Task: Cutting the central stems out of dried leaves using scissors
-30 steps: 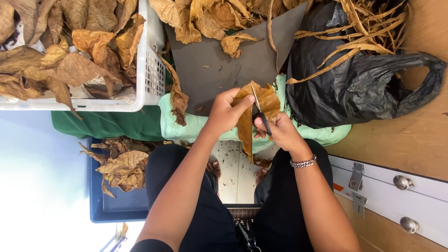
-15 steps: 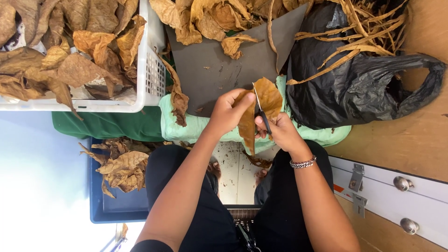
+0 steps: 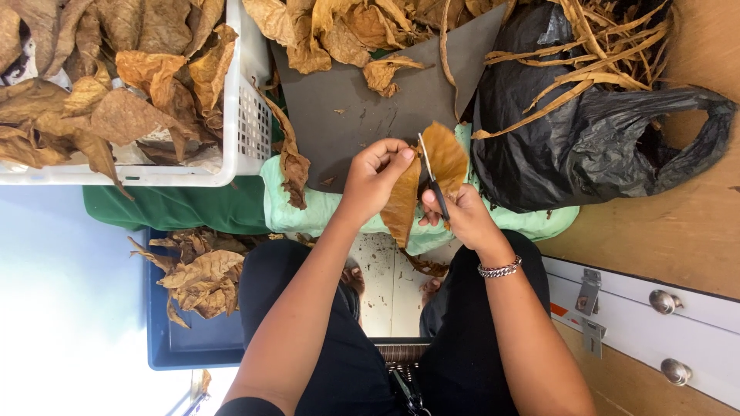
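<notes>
Brown and dry, a large leaf (image 3: 432, 173) sits between the two hands, just above the person's lap. The left hand (image 3: 375, 179) is closed around the leaf's left half, fingers curled over and thumb pinching the edge. The right hand (image 3: 461, 216) is closed on a small pair of scissors (image 3: 433, 179), whose thin blades run up the middle of the leaf, along its rib as far as I can tell; a metal bracelet (image 3: 499, 269) circles that wrist.

The leaf looks very light, papery and brittle, likely to crack or tear if squeezed or bent sharply. A safe hold seems to be a gentle pinch near the rib or at the stalk end, where it is stiffest, not at the crumbling margins.

Right under the hands lies a pale green cloth (image 3: 308, 212), and just beyond them a dark grey sheet (image 3: 370, 108) with more dried leaves at its far edge. To the right of the right hand slumps a black plastic bag (image 3: 555, 154) topped with stripped leaf stalks (image 3: 593, 69). Well to the left of the left hand stands a white plastic crate (image 3: 247, 131) heaped with leaves, and below it, beside the left arm, a blue tub (image 3: 193, 343) holds a few more.
</notes>
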